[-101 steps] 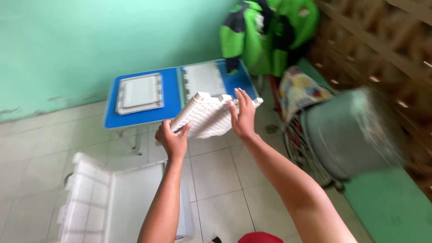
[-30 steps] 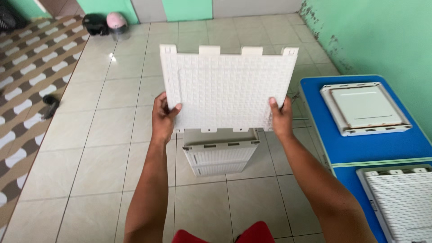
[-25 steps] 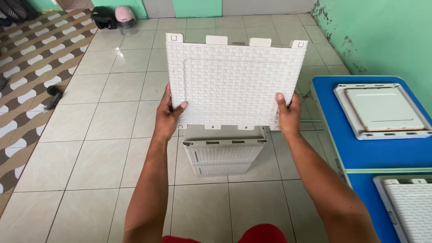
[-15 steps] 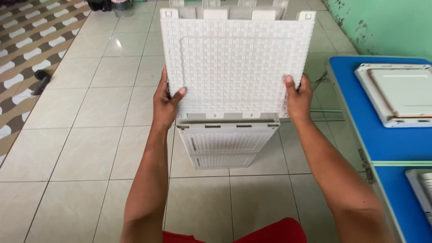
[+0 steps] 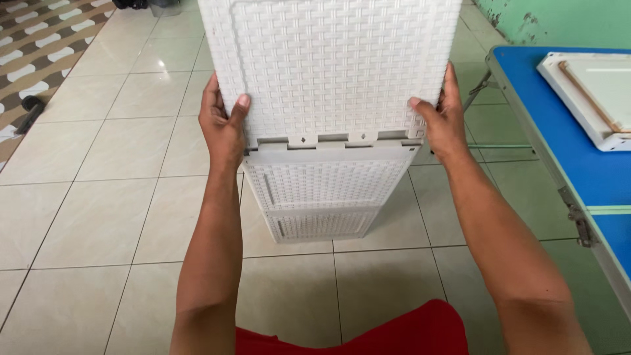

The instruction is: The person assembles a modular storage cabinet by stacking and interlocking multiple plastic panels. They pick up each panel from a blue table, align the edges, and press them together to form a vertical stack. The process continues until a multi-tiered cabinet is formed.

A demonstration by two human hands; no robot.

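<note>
Hands grip the white woven panel [image 5: 328, 66]: left hand [image 5: 222, 125] and right hand [image 5: 444, 121] clamping its lower corners.

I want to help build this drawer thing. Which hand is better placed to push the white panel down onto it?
Probably neither alone. The left hand and right hand grip opposite bottom corners of the white woven panel, level with each other, just above the white drawer unit. Both together look best.
</note>
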